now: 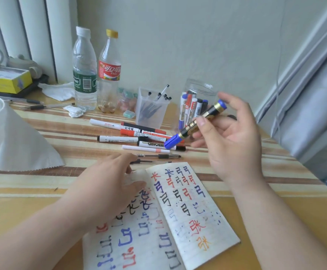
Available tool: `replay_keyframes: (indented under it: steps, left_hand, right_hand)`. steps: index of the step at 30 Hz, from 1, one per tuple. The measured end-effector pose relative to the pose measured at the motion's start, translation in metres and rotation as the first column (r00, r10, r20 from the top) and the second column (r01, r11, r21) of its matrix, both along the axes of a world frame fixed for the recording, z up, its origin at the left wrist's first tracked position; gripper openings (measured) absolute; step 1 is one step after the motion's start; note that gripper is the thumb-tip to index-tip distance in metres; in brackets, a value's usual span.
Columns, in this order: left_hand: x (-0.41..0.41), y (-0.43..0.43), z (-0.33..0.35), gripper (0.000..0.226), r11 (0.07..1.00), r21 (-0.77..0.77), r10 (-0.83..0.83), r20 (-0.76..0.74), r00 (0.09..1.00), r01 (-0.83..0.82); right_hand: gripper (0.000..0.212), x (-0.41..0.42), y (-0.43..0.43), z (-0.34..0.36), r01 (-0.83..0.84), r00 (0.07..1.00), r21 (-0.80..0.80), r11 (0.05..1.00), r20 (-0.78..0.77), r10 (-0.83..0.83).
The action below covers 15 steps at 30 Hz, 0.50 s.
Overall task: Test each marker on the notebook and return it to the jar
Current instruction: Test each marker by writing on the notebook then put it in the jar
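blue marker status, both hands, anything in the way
Right hand grips blue marker, capped, above the table. Left hand flat on open notebook. Jar beyond, upright, several markers inside. Loose markers lie between notebook and jar.

A capped marker with a black-and-gold barrel and a blue cap is held tilted in the air by the right hand, cap end lowest. The notebook lies open flat on the table, both pages covered in black, red, blue and orange marks. The clear jar stands upright beyond it, with standing markers inside. Loose markers lie between jar and notebook.
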State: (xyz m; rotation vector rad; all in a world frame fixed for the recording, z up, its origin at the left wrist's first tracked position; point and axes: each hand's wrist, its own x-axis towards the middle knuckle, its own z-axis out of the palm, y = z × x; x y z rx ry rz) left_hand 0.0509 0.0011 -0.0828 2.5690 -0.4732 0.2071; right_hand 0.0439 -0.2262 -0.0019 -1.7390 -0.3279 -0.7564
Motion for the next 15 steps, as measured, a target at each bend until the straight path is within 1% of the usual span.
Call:
replay_keyframes:
  steps: [2,5,10,13,15]
  left_hand:
    - [0.0,-0.001,-0.001,0.062,1.0,0.011,0.007,-0.004,1.0,-0.007]
    - [-0.002,-0.002,-0.001,0.065,1.0,0.011,-0.003,-0.036,0.999,0.003]
    - [-0.004,-0.004,-0.003,0.06,0.995,0.014,-0.101,-0.072,0.992,0.102]
    - [-0.006,-0.007,-0.003,0.054,0.985,0.025,-0.172,-0.067,0.983,0.174]
    - [-0.005,-0.007,-0.004,0.052,0.982,0.014,-0.187,-0.052,0.981,0.188]
  right_hand:
    - [0.042,0.012,-0.007,0.02,0.101,0.993,-0.036,0.994,0.068,-0.099]
    - [0.036,0.035,-0.017,0.044,0.219,0.967,-0.012,0.976,0.138,-0.215]
    - [0.035,0.081,-0.026,0.065,0.346,0.898,0.013,0.938,0.283,-0.336]
    - [0.039,0.112,-0.032,0.069,0.436,0.867,-0.012,0.9,0.275,-0.416]
    - [0.04,0.13,-0.036,0.067,0.473,0.87,-0.074,0.878,0.199,-0.452]
